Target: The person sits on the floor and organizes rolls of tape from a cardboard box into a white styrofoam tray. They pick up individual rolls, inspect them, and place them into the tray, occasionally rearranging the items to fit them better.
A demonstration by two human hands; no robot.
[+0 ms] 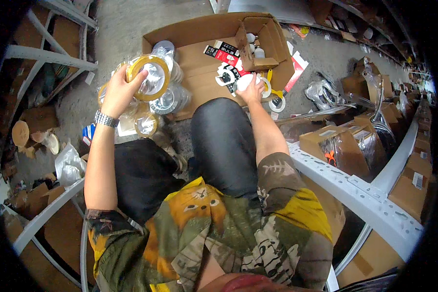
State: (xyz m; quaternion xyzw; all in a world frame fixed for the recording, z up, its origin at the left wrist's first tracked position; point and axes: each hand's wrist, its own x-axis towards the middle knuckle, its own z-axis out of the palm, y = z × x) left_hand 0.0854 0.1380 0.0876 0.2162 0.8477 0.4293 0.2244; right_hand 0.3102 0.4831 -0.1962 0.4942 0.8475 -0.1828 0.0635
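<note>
My left hand grips a roll of yellowish packing tape, thumb over its rim. Around and beneath it are stacked rolls of clear tape and another yellowish roll. My right hand holds a white rounded object, seemingly a light bulb, partly hidden by the fingers. Beside that hand lie white tape rolls and a yellow plastic piece. Flat red and black bulb packaging rests on the large cardboard box before me.
A small carton with several white bulbs stands at the large box's far right. Metal shelf beams run close on my right, and a shelf frame rises at the left. Cartons and a plastic-wrapped bundle lie to the right.
</note>
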